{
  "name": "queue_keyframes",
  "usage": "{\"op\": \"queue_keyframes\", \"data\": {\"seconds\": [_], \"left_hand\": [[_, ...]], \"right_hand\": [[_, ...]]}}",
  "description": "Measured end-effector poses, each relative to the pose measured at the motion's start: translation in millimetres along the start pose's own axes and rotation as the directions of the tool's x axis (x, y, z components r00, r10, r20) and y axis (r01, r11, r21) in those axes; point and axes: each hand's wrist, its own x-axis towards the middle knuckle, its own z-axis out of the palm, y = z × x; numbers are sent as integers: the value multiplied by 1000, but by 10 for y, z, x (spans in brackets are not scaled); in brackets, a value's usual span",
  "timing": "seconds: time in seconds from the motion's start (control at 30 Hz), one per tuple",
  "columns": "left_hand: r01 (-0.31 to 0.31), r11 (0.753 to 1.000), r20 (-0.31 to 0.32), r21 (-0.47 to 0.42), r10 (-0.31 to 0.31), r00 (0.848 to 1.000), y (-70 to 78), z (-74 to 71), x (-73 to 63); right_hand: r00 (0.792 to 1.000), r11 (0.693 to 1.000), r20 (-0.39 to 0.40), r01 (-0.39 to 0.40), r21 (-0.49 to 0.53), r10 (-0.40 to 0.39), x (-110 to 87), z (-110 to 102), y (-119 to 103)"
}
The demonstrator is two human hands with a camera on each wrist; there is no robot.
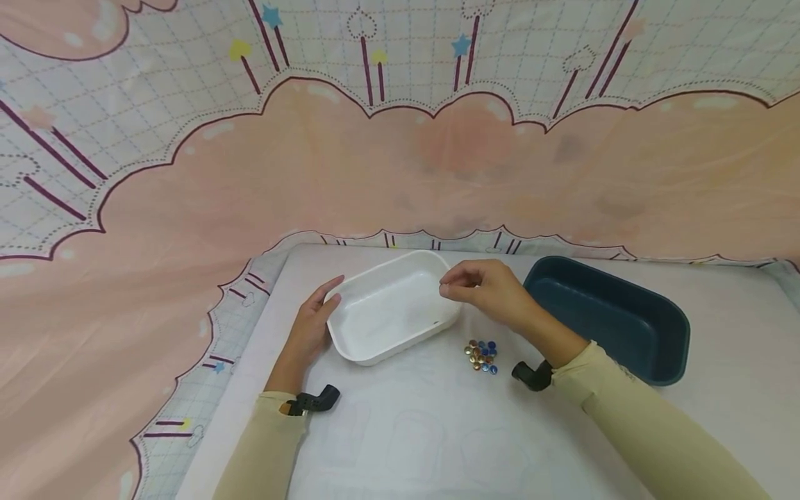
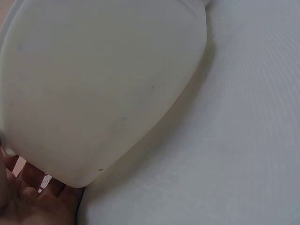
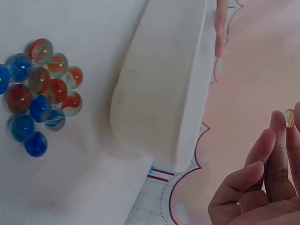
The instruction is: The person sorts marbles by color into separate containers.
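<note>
At its left end, a white rectangular tray [image 1: 394,305] is gripped by my left hand [image 1: 310,323], thumb over the rim and fingers along the outside. In the left wrist view the hand [image 2: 40,201] shows below the tray's outer wall [image 2: 93,84]. My right hand [image 1: 487,288] is raised at the tray's right end, overlapping its rim in the head view. Between its fingertips it pinches a clear glass marble [image 3: 289,118] with an orange-brown streak. A cluster of blue, red and orange marbles [image 1: 481,355] lies on the table just in front of the tray.
To the right stands a dark blue rectangular tray [image 1: 675,340], partly behind my right forearm. A white cloth covers the table [image 1: 400,437]. Behind it hangs a pink and white patterned curtain [image 1: 375,173]. A black wrist camera [image 1: 531,376] sits near the marbles.
</note>
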Motion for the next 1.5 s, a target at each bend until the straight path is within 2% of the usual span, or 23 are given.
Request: {"op": "queue_keyframes", "data": {"seconds": [0.23,0.47,0.83,1.13,1.5], "left_hand": [[1,1000,-3,14,-1,1000,9,7,0],[-2,1000,0,13,2,1000,10,12,-1],[1,1000,11,-21,-1,1000,7,2,3],[-11,1000,7,-15,11,1000,9,7,5],[-18,1000,11,-18,18,1000,-1,5,9]], "right_hand": [[1000,999,-5,-2,52,2,99,-2,-32],[999,998,-24,-24,51,25,177,21,-115],[999,995,-21,31,98,-29,325,60,-251],[997,988,-16,74,138,-73,438,138,-328],[999,987,-12,47,157,-46,557,271,-294]]}}
